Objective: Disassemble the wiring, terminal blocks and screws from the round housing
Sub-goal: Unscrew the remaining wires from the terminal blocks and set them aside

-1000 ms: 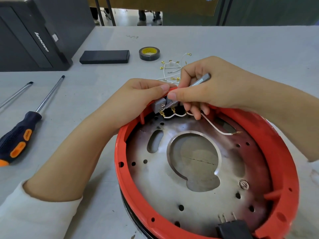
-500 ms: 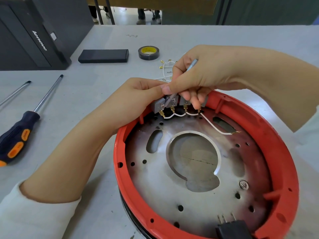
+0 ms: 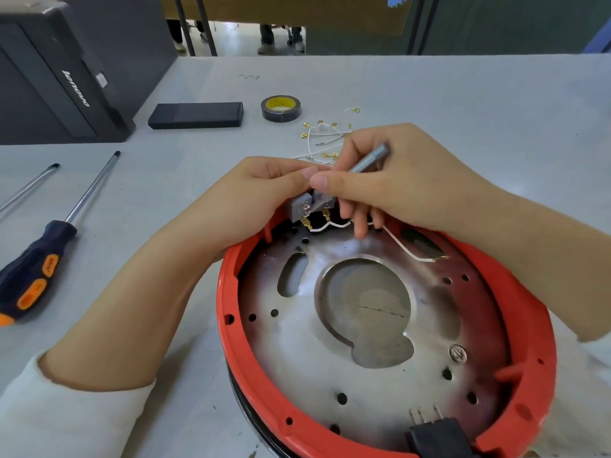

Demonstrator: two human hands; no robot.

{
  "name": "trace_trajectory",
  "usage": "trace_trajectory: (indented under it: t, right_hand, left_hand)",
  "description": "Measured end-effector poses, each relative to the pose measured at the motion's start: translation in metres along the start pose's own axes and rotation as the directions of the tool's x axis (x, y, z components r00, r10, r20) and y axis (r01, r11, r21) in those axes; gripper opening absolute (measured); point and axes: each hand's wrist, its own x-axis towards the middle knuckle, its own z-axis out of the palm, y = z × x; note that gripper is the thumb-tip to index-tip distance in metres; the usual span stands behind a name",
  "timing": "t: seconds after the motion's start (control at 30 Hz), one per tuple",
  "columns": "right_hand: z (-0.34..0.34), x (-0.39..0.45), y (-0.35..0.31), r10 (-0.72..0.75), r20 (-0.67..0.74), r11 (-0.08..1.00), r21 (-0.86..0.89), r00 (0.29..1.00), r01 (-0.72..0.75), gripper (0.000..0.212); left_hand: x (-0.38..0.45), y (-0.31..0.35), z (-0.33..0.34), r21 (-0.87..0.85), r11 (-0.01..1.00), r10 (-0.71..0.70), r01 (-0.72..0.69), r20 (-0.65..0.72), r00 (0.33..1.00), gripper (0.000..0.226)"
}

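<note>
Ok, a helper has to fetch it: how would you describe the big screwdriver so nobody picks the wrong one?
Start at the round red housing and look left across the grey table. The screwdriver has a dark blue handle with orange pads; the tool beyond it shows only a bare shaft.

Grey work table [image 3: 429,94], matt surface, evenly lit, extended to a far edge. Dark computer case [image 3: 66,77] stood at the far left corner. Behind the table: pale floor [image 3: 238,41], crossed by dark metal legs [image 3: 191,24]; brown board [image 3: 281,9] hung above; dark green panel [image 3: 496,24] set at right. Shoes of standing persons [image 3: 281,46] seen on the floor.
</note>
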Motion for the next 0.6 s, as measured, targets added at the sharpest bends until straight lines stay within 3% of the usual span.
trace_trajectory:
  t: [0.27, 0.43, 0.6]
  right_hand:
    - [0.008, -0.015, -0.008, -0.219, -0.033, 0.965, -0.153, 0.975, 0.212, 0.029]
    - [0.010, -0.015, -0.012, -0.250, 0.036, 0.919, -0.307, 0.968, 0.249, 0.027]
    - [0.009, -0.016, -0.013, -0.235, 0.067, 0.921, -0.305, 0.970, 0.244, 0.027]
  left_hand:
    - [0.002, -0.003, -0.002, 0.037, 0.999, 0.038, -0.038, 0.008, 0.999, 0.025]
    - [0.000, -0.005, -0.004, 0.032, 0.998, 0.058, -0.059, 0.020, 0.998, 0.031]
    - [0.001, -0.007, -0.004, 0.002, 0.999, 0.050, -0.050, 0.022, 0.999, 0.029]
